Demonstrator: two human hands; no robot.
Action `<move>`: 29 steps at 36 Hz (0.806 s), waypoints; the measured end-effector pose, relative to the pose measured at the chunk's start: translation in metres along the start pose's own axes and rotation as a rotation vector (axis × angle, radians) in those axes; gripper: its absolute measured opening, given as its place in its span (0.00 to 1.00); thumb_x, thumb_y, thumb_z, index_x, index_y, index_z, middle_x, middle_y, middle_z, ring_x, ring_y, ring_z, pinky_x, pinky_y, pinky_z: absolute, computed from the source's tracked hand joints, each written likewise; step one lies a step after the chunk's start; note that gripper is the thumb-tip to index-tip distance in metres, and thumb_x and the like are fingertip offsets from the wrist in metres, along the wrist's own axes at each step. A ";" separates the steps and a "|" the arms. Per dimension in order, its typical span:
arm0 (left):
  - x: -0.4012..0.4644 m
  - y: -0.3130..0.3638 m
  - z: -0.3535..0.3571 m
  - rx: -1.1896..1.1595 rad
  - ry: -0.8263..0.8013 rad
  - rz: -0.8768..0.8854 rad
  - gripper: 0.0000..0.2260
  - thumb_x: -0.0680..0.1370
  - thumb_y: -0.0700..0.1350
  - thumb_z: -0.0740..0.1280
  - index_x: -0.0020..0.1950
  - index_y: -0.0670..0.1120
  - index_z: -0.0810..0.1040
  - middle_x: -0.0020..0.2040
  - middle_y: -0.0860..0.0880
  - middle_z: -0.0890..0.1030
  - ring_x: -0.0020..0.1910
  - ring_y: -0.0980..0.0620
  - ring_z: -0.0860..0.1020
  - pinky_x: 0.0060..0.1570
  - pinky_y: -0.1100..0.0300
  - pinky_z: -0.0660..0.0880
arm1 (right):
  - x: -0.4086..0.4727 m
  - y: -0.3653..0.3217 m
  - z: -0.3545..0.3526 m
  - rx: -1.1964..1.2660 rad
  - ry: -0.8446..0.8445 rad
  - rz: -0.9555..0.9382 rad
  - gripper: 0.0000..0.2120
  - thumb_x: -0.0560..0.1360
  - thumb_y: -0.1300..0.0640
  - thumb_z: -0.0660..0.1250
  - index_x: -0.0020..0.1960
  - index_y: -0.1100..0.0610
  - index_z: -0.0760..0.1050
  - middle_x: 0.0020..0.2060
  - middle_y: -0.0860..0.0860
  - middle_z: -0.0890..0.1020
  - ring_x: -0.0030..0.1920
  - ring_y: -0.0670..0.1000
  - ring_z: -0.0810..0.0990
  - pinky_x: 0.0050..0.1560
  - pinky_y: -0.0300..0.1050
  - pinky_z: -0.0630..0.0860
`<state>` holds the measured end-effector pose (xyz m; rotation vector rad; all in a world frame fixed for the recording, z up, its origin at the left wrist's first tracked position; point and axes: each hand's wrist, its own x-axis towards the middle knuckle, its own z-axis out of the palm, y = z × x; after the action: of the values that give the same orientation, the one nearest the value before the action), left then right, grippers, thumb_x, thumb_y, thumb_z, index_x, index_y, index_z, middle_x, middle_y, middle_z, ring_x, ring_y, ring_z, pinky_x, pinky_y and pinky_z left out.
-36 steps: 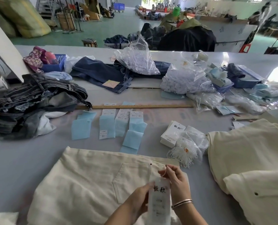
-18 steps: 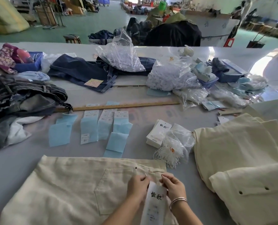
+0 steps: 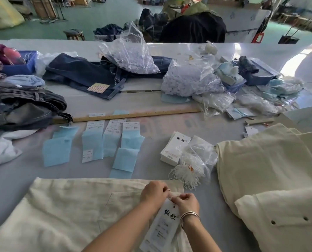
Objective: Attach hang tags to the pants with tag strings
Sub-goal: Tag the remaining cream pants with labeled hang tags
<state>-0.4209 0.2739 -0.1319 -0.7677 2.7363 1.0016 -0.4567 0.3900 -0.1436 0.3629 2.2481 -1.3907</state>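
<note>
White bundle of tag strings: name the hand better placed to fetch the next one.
Right. The right hand works nearest the white bundle of tag strings, which lies right of the cream pants; the left hand would have to cross over.

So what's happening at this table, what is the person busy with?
A person is fastening a white hang tag to cream pants spread on the table. The left hand and right hand pinch at the top of the tag, by the waistband, apparently working its string. More cream pants are stacked at the right, with a pile of tags and a bag of strings behind the hands.
</note>
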 end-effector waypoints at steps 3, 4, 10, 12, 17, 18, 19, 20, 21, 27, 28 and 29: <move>0.001 -0.002 0.003 -0.018 -0.021 -0.009 0.10 0.77 0.50 0.66 0.53 0.49 0.83 0.53 0.50 0.84 0.52 0.50 0.80 0.49 0.61 0.73 | 0.003 -0.001 0.000 -0.058 -0.026 0.001 0.14 0.64 0.62 0.77 0.38 0.56 0.70 0.38 0.57 0.81 0.42 0.58 0.80 0.45 0.49 0.77; 0.001 -0.002 0.004 -0.026 -0.036 -0.016 0.10 0.77 0.50 0.67 0.54 0.48 0.83 0.53 0.49 0.83 0.52 0.50 0.80 0.49 0.60 0.73 | 0.003 -0.002 0.000 -0.068 -0.036 0.000 0.14 0.64 0.62 0.77 0.38 0.56 0.70 0.39 0.57 0.81 0.42 0.57 0.80 0.44 0.49 0.77; 0.004 -0.003 0.004 -0.182 -0.056 -0.099 0.08 0.75 0.51 0.70 0.50 0.49 0.83 0.48 0.51 0.83 0.49 0.52 0.79 0.47 0.63 0.72 | 0.005 0.000 -0.004 -0.148 -0.056 -0.057 0.16 0.64 0.57 0.78 0.39 0.54 0.70 0.37 0.51 0.79 0.37 0.50 0.77 0.35 0.41 0.72; 0.003 -0.006 0.003 -0.240 -0.071 -0.089 0.07 0.74 0.51 0.71 0.47 0.49 0.82 0.44 0.52 0.82 0.46 0.53 0.79 0.44 0.64 0.70 | 0.005 -0.001 -0.002 -0.157 -0.044 -0.065 0.17 0.64 0.57 0.78 0.40 0.53 0.69 0.38 0.51 0.79 0.40 0.52 0.78 0.39 0.43 0.73; -0.003 -0.012 0.001 -0.379 -0.099 -0.071 0.08 0.73 0.51 0.72 0.36 0.54 0.76 0.38 0.56 0.79 0.39 0.57 0.75 0.40 0.65 0.71 | -0.001 -0.006 0.007 0.054 -0.007 -0.028 0.15 0.66 0.65 0.74 0.47 0.57 0.72 0.37 0.53 0.80 0.37 0.52 0.78 0.35 0.42 0.72; -0.004 -0.014 0.001 -0.404 -0.098 -0.069 0.09 0.73 0.52 0.72 0.35 0.54 0.76 0.35 0.57 0.78 0.37 0.59 0.74 0.38 0.66 0.70 | -0.002 -0.005 0.009 0.127 0.002 -0.032 0.14 0.67 0.67 0.73 0.48 0.59 0.72 0.36 0.53 0.80 0.36 0.52 0.78 0.34 0.42 0.72; -0.005 -0.015 0.000 -0.430 -0.099 -0.066 0.10 0.73 0.52 0.72 0.34 0.54 0.76 0.34 0.58 0.78 0.35 0.60 0.74 0.36 0.68 0.69 | -0.005 -0.005 0.010 0.190 0.010 -0.037 0.13 0.68 0.68 0.71 0.49 0.60 0.72 0.36 0.53 0.80 0.35 0.51 0.77 0.34 0.42 0.72; -0.006 -0.016 -0.001 -0.459 -0.104 -0.066 0.09 0.73 0.52 0.72 0.35 0.54 0.77 0.33 0.58 0.79 0.35 0.62 0.75 0.35 0.70 0.69 | -0.008 -0.004 0.010 0.247 0.013 -0.040 0.13 0.68 0.68 0.71 0.49 0.60 0.72 0.35 0.53 0.79 0.35 0.51 0.77 0.33 0.42 0.72; -0.007 -0.017 -0.003 -0.488 -0.114 -0.070 0.07 0.74 0.52 0.71 0.37 0.54 0.79 0.35 0.58 0.80 0.36 0.63 0.76 0.35 0.72 0.70 | -0.010 -0.003 0.009 0.300 0.010 -0.042 0.13 0.69 0.69 0.71 0.49 0.60 0.72 0.35 0.53 0.79 0.34 0.51 0.76 0.33 0.41 0.73; -0.011 -0.014 -0.006 -0.655 -0.130 -0.126 0.03 0.77 0.43 0.68 0.45 0.51 0.77 0.44 0.45 0.83 0.47 0.47 0.82 0.52 0.54 0.79 | -0.017 -0.004 0.009 0.452 -0.060 -0.097 0.12 0.70 0.69 0.71 0.49 0.61 0.71 0.39 0.60 0.82 0.38 0.56 0.79 0.46 0.51 0.76; -0.011 -0.011 -0.005 -0.681 -0.115 -0.137 0.04 0.77 0.42 0.67 0.45 0.51 0.76 0.45 0.43 0.83 0.47 0.44 0.82 0.53 0.51 0.79 | -0.018 -0.004 0.009 0.464 -0.068 -0.104 0.12 0.70 0.69 0.71 0.49 0.61 0.71 0.39 0.59 0.82 0.38 0.56 0.79 0.46 0.51 0.76; -0.011 -0.010 -0.004 -0.694 -0.102 -0.150 0.05 0.78 0.41 0.67 0.45 0.50 0.76 0.46 0.42 0.83 0.48 0.43 0.82 0.54 0.50 0.79 | -0.018 -0.005 0.010 0.465 -0.069 -0.113 0.12 0.71 0.69 0.71 0.49 0.60 0.71 0.38 0.58 0.83 0.37 0.56 0.80 0.45 0.50 0.76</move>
<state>-0.4066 0.2694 -0.1308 -0.9469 2.1836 1.9153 -0.4411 0.3792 -0.1343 0.3337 1.8984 -1.9549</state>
